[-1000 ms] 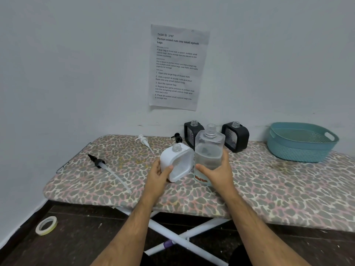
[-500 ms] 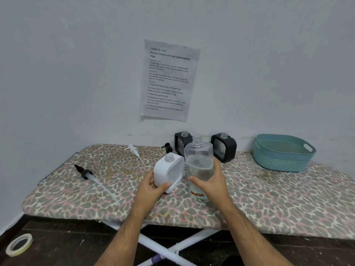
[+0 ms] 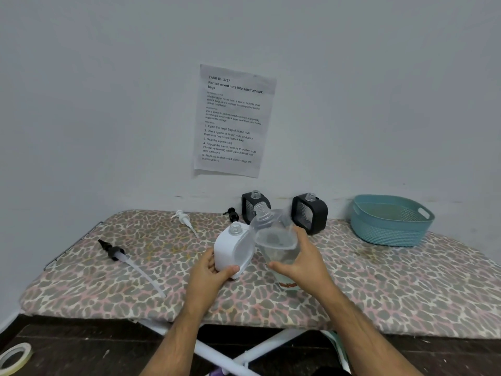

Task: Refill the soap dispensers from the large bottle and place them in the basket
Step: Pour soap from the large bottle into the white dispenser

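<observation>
My left hand [image 3: 210, 270] grips the lower left side of a white square soap dispenser [image 3: 233, 248], which stands uncapped on the leopard-print board [image 3: 393, 289]. My right hand [image 3: 301, 260] holds the large clear bottle [image 3: 276, 237], partly full of clear liquid. The bottle is lifted and tilted left, its open neck just above and right of the dispenser's mouth. Two black uncapped dispensers, one at the left [image 3: 250, 206] and one at the right [image 3: 310, 213], stand behind by the wall. A teal basket [image 3: 390, 219] sits at the far right.
A black pump with a long tube [image 3: 122, 256] lies on the left of the board. A white pump [image 3: 184, 219] and a small black pump [image 3: 230, 214] lie near the back. A tape roll [image 3: 13, 358] lies on the floor; a paper sheet [image 3: 233, 120] hangs on the wall.
My right hand has lifted the clear bottle and tipped its neck left toward the white dispenser's mouth. My left hand stays on the dispenser. The camera has tilted upward.
</observation>
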Demonstrator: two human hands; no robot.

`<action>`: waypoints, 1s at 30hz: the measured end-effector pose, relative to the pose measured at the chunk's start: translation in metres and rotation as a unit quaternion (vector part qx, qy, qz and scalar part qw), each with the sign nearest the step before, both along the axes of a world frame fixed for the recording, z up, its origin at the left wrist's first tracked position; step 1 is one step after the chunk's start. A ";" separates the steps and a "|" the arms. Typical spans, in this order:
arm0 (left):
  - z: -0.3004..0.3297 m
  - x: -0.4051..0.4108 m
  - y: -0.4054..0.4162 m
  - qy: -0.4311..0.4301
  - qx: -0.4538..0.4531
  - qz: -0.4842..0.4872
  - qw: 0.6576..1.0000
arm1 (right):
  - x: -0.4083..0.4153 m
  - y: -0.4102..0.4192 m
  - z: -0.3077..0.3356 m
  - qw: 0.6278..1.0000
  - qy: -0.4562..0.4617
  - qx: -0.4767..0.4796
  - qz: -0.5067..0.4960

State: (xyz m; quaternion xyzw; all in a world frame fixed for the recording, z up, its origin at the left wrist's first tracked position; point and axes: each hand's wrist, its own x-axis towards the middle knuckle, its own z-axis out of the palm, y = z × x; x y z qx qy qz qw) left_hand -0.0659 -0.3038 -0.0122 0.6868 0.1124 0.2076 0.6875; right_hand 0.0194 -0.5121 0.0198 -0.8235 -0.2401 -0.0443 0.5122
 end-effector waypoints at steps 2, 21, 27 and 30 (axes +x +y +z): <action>0.000 0.000 0.000 0.001 0.005 0.002 1.000 | -0.001 -0.003 0.001 1.000 -0.008 -0.023 0.003; -0.011 0.004 0.004 0.011 0.049 0.025 0.998 | 0.004 -0.010 0.025 0.978 -0.038 -0.202 0.011; -0.014 0.005 0.004 0.011 0.067 0.034 0.997 | 0.008 -0.009 0.030 0.972 -0.043 -0.231 0.008; -0.015 0.005 0.004 0.012 0.065 0.034 0.997 | 0.009 -0.009 0.032 0.966 -0.054 -0.253 0.006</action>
